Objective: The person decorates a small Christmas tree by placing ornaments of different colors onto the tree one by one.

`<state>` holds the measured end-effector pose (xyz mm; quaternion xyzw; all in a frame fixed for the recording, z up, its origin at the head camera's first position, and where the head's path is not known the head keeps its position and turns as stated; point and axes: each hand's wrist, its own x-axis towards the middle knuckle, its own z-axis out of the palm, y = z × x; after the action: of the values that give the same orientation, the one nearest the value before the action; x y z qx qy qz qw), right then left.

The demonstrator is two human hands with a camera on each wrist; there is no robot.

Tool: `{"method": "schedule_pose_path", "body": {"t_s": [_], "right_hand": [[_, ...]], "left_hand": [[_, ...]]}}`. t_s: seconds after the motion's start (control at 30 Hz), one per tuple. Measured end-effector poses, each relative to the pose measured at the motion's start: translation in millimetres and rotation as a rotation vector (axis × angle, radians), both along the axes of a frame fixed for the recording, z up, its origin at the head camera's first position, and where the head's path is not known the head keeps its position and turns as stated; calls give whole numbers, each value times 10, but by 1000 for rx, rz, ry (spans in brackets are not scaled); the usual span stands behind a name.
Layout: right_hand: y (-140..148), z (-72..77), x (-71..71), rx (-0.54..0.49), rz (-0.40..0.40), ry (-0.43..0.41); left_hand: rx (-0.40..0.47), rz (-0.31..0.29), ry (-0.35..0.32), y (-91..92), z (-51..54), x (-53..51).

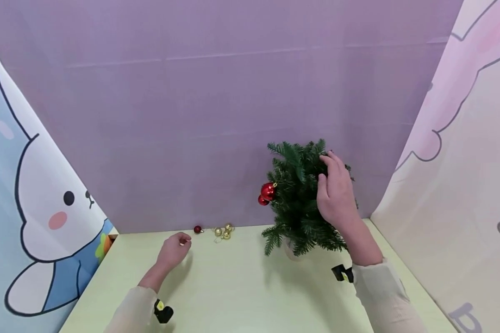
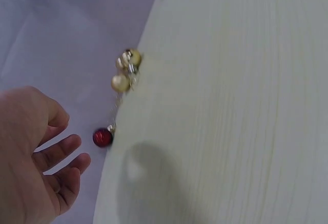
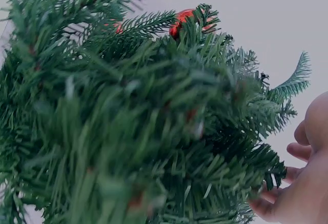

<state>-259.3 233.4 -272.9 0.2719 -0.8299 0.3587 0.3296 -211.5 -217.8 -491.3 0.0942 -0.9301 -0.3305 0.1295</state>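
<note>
A small artificial Christmas tree (image 1: 293, 210) stands at the right of the table, two shiny red balls (image 1: 268, 191) hanging on its left side. My right hand (image 1: 339, 196) is at the tree's upper right, its fingers relaxed against the branch tips; in the right wrist view, green branches (image 3: 154, 126) partly cover these fingers. My left hand (image 1: 174, 252) hovers over the table's left part, loosely curled with nothing in it. Just beyond it, apart from the fingertips, lies a dark red ball ornament (image 2: 102, 137). Several small gold ball ornaments (image 1: 218, 231) lie beside that one.
The pale table (image 1: 229, 286) meets a purple cloth backdrop (image 1: 171, 138) along its back edge. Printed panels stand on both sides, a cartoon rabbit (image 1: 54, 194) on the left one. A light pot (image 1: 290, 249) shows under the branches.
</note>
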Motion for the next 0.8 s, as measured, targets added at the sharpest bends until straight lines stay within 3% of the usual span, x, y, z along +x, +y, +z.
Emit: {"method": "schedule_pose_path", "body": {"t_s": [0.27,0.37,0.6,0.8], "right_hand": [[60,58,-86,-48,-82,41],[155,91,-161,-65,-61,-16],[316,83,-347,-21,31,-240],[355,54,-328,10,65,-290]], "left_hand": [[-62,8,-21,-161,-6,-17],[-86,9,-36,-193,-42,-57],[-124,9,-93,-192,-47,-219],[-184,-23,-155,-151,-63,-350]]}}
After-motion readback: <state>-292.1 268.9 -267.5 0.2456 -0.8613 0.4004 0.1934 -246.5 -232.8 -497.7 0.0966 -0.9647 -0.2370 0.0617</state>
